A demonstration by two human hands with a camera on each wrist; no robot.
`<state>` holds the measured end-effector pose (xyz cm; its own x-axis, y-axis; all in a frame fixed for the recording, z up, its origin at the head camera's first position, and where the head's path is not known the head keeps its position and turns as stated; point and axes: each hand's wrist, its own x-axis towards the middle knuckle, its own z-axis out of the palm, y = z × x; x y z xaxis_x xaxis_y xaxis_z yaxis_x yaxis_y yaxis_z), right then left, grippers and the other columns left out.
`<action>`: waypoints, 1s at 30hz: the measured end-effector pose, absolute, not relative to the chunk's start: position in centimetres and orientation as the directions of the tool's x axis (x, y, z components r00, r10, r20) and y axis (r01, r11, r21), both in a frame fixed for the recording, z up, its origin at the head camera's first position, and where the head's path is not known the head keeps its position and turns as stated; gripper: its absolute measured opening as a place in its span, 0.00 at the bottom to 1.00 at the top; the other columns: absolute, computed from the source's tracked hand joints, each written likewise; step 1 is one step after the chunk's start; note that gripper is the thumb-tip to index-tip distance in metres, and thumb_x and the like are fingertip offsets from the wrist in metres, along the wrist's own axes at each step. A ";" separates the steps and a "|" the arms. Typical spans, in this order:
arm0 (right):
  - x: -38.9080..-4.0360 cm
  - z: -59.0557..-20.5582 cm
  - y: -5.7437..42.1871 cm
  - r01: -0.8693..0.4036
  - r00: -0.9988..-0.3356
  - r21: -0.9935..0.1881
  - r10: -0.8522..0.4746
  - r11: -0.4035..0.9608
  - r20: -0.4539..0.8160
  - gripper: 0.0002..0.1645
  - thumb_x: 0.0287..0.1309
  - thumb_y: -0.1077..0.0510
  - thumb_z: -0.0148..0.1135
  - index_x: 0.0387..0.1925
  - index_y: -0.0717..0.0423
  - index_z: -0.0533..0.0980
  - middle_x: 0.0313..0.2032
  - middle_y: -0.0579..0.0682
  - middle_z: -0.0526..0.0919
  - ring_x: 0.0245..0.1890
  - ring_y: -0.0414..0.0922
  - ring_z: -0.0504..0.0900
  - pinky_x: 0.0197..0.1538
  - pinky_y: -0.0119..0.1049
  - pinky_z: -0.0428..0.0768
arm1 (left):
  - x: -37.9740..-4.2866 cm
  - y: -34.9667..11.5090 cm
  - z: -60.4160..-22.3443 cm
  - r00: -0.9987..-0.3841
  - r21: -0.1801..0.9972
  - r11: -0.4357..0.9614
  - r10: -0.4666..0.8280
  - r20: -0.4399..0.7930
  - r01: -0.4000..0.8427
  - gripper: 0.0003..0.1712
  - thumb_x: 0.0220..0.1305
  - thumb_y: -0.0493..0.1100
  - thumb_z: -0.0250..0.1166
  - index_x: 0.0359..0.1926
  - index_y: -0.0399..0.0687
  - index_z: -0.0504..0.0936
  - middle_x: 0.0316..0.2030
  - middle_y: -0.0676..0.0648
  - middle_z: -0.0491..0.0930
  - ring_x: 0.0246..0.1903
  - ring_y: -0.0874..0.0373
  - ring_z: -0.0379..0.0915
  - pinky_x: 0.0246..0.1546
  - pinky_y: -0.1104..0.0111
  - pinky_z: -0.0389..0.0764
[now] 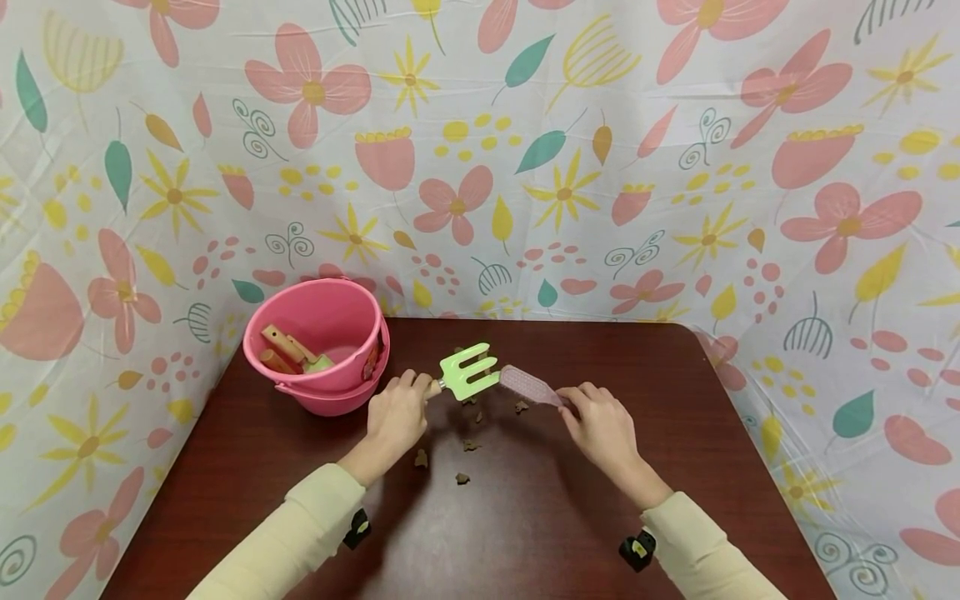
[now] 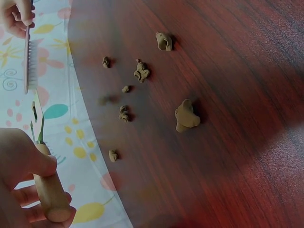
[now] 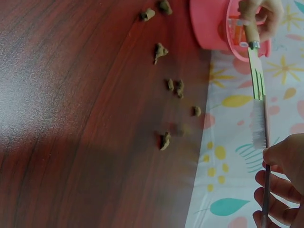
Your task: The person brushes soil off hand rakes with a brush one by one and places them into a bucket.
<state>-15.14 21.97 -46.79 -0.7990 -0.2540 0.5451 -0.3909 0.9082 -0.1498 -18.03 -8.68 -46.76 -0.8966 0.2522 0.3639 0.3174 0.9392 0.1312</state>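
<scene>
My left hand [image 1: 397, 412] grips the wooden handle [image 2: 51, 192] of a small light-green hand fork [image 1: 468, 372], its tines pointing right. In my right hand [image 1: 603, 425] is a pinkish brush [image 1: 528, 386], held by its thin handle, with pale bristles [image 3: 258, 124]. Both tools are up above the table, the brush head meeting the tips of the tines. Below them, several brown clay-like crumbs [image 1: 462, 479] lie scattered on the tabletop. The largest crumb [image 2: 186, 116] shows in the left wrist view.
Two pink buckets [image 1: 360, 385], one nested in the other, stand at the table's back left. Wooden-handled tools [image 1: 283, 343] lie inside the upper one. A flowered cloth [image 1: 525, 275] hangs behind and beside the dark red-brown table [image 1: 645, 375].
</scene>
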 end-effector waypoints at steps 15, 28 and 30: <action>-14.8 -47.0 22.0 -0.357 -0.833 -0.164 -0.234 0.920 0.502 0.15 0.45 0.58 0.70 0.38 0.54 0.81 0.31 0.49 0.80 0.28 0.48 0.78 0.26 0.42 0.76 | -17.8 -8.6 -46.9 -0.885 0.136 0.934 0.257 0.388 0.331 0.17 0.45 0.38 0.67 0.40 0.50 0.79 0.32 0.49 0.75 0.29 0.52 0.73 0.14 0.59 0.71; -14.9 -47.1 23.1 -0.339 -0.812 -0.160 -0.203 0.927 0.547 0.14 0.45 0.60 0.69 0.37 0.54 0.80 0.30 0.50 0.80 0.26 0.49 0.77 0.24 0.42 0.76 | -17.5 -8.9 -47.2 -0.922 0.249 0.922 0.206 0.329 0.295 0.16 0.47 0.38 0.67 0.41 0.51 0.79 0.31 0.50 0.76 0.29 0.52 0.76 0.18 0.59 0.73; -14.9 -47.1 23.3 -0.336 -0.812 -0.172 -0.192 0.926 0.552 0.14 0.45 0.60 0.69 0.38 0.54 0.80 0.30 0.50 0.80 0.26 0.49 0.77 0.24 0.42 0.76 | -17.4 -8.8 -47.2 -0.935 0.296 0.913 0.192 0.297 0.281 0.17 0.47 0.39 0.68 0.41 0.52 0.80 0.30 0.50 0.76 0.29 0.51 0.77 0.19 0.60 0.73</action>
